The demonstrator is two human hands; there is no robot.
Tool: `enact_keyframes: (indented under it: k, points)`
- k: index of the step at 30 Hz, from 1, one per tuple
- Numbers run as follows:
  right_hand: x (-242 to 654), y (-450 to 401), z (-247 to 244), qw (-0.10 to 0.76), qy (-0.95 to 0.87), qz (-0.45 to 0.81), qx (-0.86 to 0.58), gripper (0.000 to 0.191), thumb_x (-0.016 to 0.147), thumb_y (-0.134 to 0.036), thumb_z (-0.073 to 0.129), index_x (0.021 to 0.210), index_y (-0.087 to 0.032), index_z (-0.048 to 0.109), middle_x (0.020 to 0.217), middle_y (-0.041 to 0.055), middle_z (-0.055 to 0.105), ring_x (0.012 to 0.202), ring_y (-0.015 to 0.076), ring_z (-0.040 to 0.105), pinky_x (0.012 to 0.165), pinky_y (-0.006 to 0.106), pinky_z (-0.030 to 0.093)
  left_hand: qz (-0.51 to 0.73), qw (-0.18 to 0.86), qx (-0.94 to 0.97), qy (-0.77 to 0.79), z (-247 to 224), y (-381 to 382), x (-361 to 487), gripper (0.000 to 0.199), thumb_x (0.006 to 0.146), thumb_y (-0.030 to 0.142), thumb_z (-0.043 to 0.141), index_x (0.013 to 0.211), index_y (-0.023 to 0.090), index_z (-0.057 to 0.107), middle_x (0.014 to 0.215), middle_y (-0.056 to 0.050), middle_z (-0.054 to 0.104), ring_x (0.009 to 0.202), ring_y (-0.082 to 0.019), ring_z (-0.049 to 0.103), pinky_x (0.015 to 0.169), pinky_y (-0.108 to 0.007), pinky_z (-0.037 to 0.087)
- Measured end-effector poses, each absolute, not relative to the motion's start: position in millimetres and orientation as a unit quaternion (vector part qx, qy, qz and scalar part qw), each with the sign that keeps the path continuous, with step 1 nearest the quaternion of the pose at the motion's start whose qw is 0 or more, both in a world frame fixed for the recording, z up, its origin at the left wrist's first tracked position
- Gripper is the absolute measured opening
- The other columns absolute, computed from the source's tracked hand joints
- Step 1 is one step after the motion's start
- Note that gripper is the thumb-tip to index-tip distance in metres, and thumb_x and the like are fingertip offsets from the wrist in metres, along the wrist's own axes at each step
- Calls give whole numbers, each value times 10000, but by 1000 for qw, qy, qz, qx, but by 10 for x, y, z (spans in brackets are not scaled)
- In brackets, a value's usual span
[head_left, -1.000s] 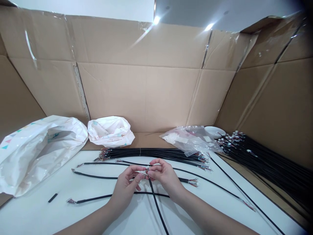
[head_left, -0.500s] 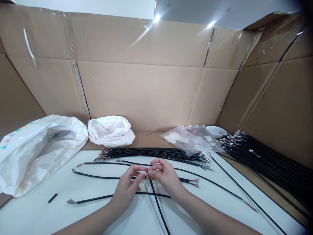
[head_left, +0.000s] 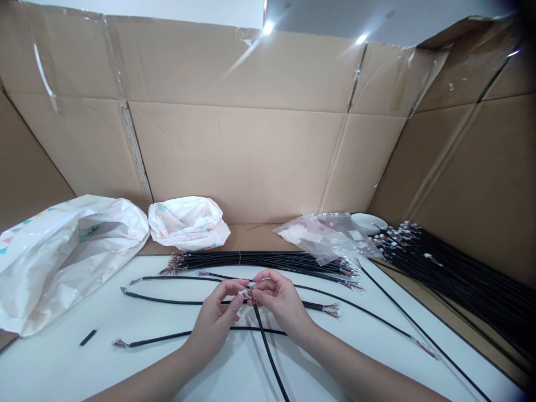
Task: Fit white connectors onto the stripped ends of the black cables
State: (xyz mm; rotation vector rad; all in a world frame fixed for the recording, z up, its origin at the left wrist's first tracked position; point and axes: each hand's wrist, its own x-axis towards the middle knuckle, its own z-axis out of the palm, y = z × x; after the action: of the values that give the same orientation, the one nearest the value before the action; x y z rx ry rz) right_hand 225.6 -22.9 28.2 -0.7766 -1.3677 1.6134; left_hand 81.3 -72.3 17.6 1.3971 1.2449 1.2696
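A black multi-core cable (head_left: pixel 267 349) rises from the front edge toward my fingers, its stripped end of thin wires (head_left: pixel 251 293) pointing away from me. My left hand (head_left: pixel 218 314) pinches at the left of these wires, with something small and white at the fingertips, too small to make out. Thumb and fingers of my right hand (head_left: pixel 283 302) are closed on the wires from the other side. Under the hands, other black cables (head_left: pixel 167 302) with bare wire ends lie across the white table (head_left: pixel 146 374).
A tied bundle of black cables (head_left: pixel 268 259) lies behind the hands. Further back are a clear plastic bag (head_left: pixel 330 237) of white parts, a white bowl (head_left: pixel 368 223) and two white bags (head_left: pixel 188 223). A large cable pile (head_left: pixel 469 279) fills the right side. Cardboard walls (head_left: pixel 251 162) surround the table.
My left fingertips have parted a little and a small white piece shows there. Both hands and the cable end have shifted slightly left in view, as has the whole scene.
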Motion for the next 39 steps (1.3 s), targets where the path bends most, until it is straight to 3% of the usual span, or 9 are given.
enact_keyframes:
  k: [5, 11, 17, 27, 39]
  points:
    - [2254, -231, 268, 439, -537, 646, -318, 334, 576, -335, 727, 765, -136, 536, 663, 7, 587, 586, 108, 547, 555, 228, 393, 528, 473, 528, 469, 176, -680, 800, 254, 806, 397, 518, 932, 177, 524, 1100, -87, 557, 824, -162, 578, 529, -208, 460]
    - [2246, -272, 368, 432, -510, 655, -353, 303, 556, -332, 726, 713, -127, 569, 617, 13, 598, 577, 112, 546, 565, 233, 399, 515, 504, 503, 477, 212, -658, 792, 306, 781, 397, 559, 966, 155, 531, 881, -76, 617, 820, -177, 589, 527, -201, 448]
    - [2255, -295, 391, 423, -500, 657, -373, 349, 526, -349, 757, 718, -125, 571, 595, 22, 612, 584, 131, 572, 563, 236, 402, 517, 514, 496, 472, 201, -650, 786, 313, 758, 399, 588, 956, 159, 556, 910, -80, 629, 812, -177, 593, 529, -204, 444]
    - [2258, -262, 348, 430, -494, 666, -357, 372, 533, -373, 741, 724, -133, 531, 608, 18, 619, 567, 125, 574, 555, 235, 402, 516, 516, 502, 463, 206, -654, 790, 259, 771, 382, 574, 895, 158, 537, 1176, -110, 536, 820, -162, 597, 527, -193, 442]
    - [2265, -215, 263, 456, -510, 628, -370, 402, 532, -419, 737, 731, -138, 529, 619, 0, 590, 551, 114, 559, 552, 244, 433, 510, 484, 527, 477, 183, -669, 800, 246, 790, 387, 556, 898, 170, 514, 1088, -90, 565, 911, -197, 596, 527, -186, 444]
